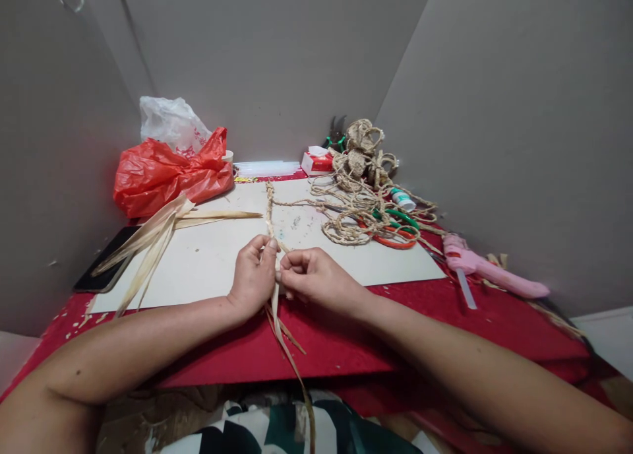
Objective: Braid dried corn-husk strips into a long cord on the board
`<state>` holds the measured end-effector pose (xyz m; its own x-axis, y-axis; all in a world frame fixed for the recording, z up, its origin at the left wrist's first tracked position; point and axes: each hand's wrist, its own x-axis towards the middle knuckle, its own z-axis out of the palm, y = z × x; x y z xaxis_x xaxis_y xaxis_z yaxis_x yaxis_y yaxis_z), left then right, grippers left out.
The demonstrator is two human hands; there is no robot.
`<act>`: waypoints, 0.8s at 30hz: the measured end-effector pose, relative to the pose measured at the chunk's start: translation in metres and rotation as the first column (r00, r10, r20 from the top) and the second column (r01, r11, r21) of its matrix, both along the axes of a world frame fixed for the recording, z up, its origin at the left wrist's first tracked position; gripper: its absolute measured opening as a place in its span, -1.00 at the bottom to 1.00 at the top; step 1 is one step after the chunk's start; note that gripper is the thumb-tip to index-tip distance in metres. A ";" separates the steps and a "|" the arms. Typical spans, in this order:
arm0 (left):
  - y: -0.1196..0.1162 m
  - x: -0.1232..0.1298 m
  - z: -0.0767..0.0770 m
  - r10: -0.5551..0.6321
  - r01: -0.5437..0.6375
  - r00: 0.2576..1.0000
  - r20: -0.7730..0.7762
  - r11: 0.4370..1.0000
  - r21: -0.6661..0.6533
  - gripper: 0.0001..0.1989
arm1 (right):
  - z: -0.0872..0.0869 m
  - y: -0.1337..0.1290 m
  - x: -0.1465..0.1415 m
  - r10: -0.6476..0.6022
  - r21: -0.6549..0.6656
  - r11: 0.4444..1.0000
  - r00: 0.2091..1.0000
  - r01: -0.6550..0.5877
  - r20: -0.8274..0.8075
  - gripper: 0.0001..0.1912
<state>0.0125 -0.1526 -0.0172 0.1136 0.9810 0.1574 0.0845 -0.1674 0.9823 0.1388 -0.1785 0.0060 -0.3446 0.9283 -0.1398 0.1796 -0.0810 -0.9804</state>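
A braided cord of dry, straw-coloured husk [270, 210] runs down the middle of a white board [208, 262]. My left hand [254, 269] pinches the cord's lower end between thumb and fingers. Close beside it on the right, my right hand [311, 272] grips a strand at the same spot, fingers pressed together. Below both hands, loose husk strips [277, 322] hang over the table's front edge, one reaching my lap. The exact crossing of the strands is hidden by my fingers.
Loose husk strips [153, 243] lie left, partly over a dark phone [106, 262]. A red plastic bag [168, 177] stands behind. To the right are a heap of braided cord [346, 223], orange-handled scissors [395, 244], a small bottle [403, 200] and a pink glue gun [484, 266]. Grey walls enclose the table.
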 end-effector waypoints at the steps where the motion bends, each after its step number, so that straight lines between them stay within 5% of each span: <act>1: 0.001 0.000 0.000 -0.012 0.012 1.000 -0.006 1.000 -0.005 -0.77 | 0.000 0.000 0.000 -0.002 0.023 1.000 1.000 0.002 0.007 -0.87; 10: -0.001 0.002 0.000 -0.094 0.097 0.994 0.054 0.993 -0.065 -0.76 | 0.000 -0.005 -0.003 -0.044 0.188 0.982 0.997 0.032 0.056 -0.85; 16: -0.003 0.000 0.005 -0.099 0.122 0.983 0.152 0.981 -0.152 -0.76 | 0.000 0.006 0.010 -0.214 0.265 0.949 0.968 0.174 0.132 -0.84; 21: -0.005 0.001 0.004 -0.101 0.150 0.971 0.217 0.963 -0.223 -0.75 | 0.024 0.004 0.027 -0.277 0.262 0.915 0.950 0.307 -0.145 -0.86; 24: -0.005 0.002 0.000 -0.099 0.157 0.966 0.239 0.958 -0.239 -0.73 | 0.048 -0.002 0.053 -0.373 0.135 0.876 0.826 0.464 -0.422 -0.92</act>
